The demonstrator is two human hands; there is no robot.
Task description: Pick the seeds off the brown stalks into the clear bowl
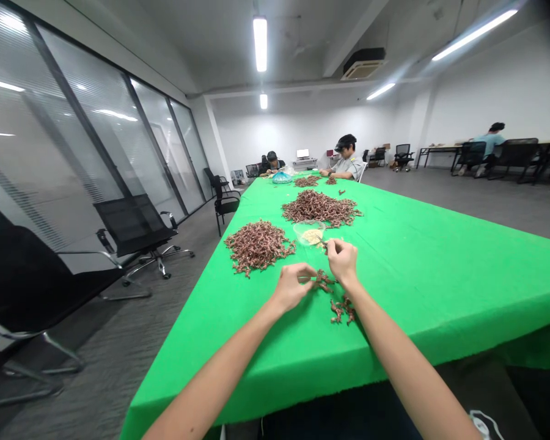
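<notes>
My left hand (295, 286) curls over the green cloth, thumb and fingertips closed on a reddish-brown twisted piece at the edge of a small cluster (324, 282). My right hand (343, 259) is in a pinch around a thin dark tool (321, 242), which looks like tweezers. Its tip reaches the near rim of a clear bowl (297, 234) containing pale bits (312, 236). A few more knobbly pieces (337, 311) lie beside my right forearm. Beyond my hands are two heaps of such pieces, a left heap (259, 245) and a larger far heap (319, 208).
The green-covered table (440, 263) runs away from me. At its far end are smaller piles (307, 181), a blue plastic bag (282, 177) and two seated people, one a person in grey (348, 164). Black chairs (135, 225) line the left side.
</notes>
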